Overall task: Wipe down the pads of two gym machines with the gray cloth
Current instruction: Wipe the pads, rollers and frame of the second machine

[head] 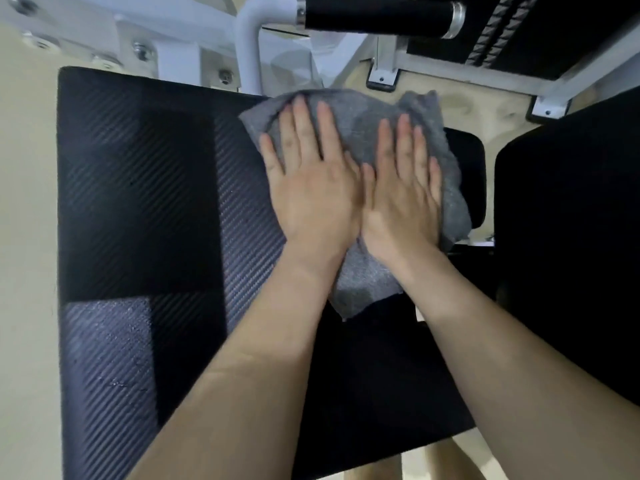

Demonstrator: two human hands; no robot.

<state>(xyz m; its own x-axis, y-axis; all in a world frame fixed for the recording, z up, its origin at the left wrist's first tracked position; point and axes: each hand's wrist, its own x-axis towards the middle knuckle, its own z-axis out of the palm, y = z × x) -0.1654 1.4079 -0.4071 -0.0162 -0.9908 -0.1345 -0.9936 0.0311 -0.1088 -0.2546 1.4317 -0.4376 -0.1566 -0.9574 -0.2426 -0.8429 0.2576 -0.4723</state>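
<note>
I press my left hand point(311, 188) and right hand point(401, 199) side by side, fingers straight and flat, onto the gray cloth point(360, 271), which lies spread across the black pad's point(138, 202) far right corner.

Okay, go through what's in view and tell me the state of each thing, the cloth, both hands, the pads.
gray cloth: spread on the large pad, pressed under both hands
left hand: flat, fingers straight, pressing the cloth
right hand: flat, fingers straight, pressing the cloth
large pad: far right part covered by the cloth
pad on the right: bare, nothing touching it
</note>
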